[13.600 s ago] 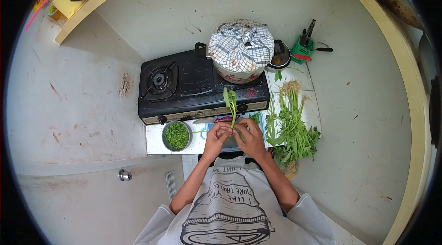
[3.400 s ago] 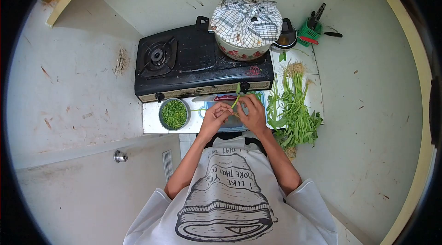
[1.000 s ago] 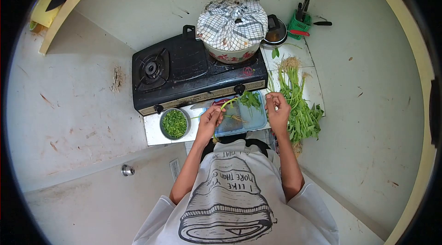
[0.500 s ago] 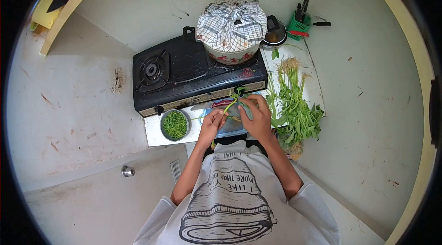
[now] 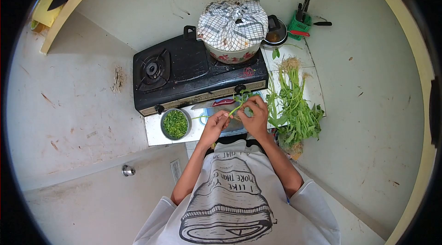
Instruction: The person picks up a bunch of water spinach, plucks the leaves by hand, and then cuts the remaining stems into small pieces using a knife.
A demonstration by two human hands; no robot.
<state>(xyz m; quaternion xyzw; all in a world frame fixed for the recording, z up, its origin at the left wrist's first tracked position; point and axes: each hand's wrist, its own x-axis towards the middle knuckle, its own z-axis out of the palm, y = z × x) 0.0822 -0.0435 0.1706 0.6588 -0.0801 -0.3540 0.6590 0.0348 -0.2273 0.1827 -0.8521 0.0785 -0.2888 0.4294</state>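
Note:
My left hand [image 5: 216,126] is closed on a leafy green stem [image 5: 235,109], pinching its lower part between thumb and fingers. Bent close at the stem's upper part, my right hand [image 5: 255,117] has its fingertips drawn together on the greens; the exact contact is partly hidden. Under both hands lies a blue-edged board or tray [image 5: 237,132], mostly covered by them. Just beyond the hands, a knife with a red handle [image 5: 223,102] rests along the stove's front. Left of my left hand stands a round bowl [image 5: 188,130] of finely chopped greens [image 5: 175,123].
A black two-burner stove [image 5: 184,70] carries a large flowered pot [image 5: 232,55] wrapped in a checked cloth [image 5: 234,22]. To the right are a smaller pan [image 5: 276,37], a green basket [image 5: 299,26] of utensils and a rooted bunch of leafy greens [image 5: 297,102]. Walls border both sides.
The stem has tilted further right and its leafy top has lowered. My right hand's fingers have come in closer to the stem; my left hand has turned slightly, still holding it.

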